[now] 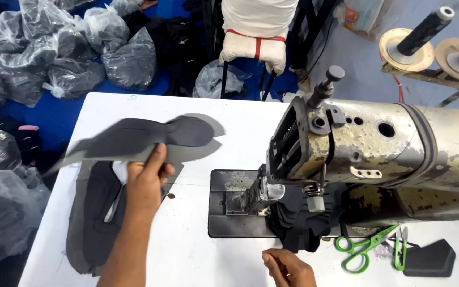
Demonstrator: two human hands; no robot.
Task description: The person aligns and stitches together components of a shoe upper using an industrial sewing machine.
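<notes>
Two bare hands show in the head view, over a white work table (150,106) with a worn industrial sewing machine (378,154) on its right half. Left hand (147,178) is raised above the table's left part, fingers closed in a pinch on the near edge of a dark grey cut fabric piece (144,138), which hangs flat and a little blurred in the air, its shadow falling on the table under it. Just below that hand lies a stack of similar grey pieces (88,223), with a bit of white showing between them. Right hand (288,268) sits at the near edge of the frame, near the front of the machine; fingers curled loosely, and whether it grips anything cannot be told. Black cloth (306,226) is bunched under the machine head, beside the presser foot (258,196) and metal needle plate (229,207). Green-handled scissors (365,247) and a small black cut piece (431,258) lie on the table at near right. Judged step: one piece picked off the stack and in carry. It sits well left of the needle; a next move would call for bringing it right and laying its edge flat at the foot. Tied plastic bags (70,48) of dark goods lie on the blue floor, far left.
</notes>
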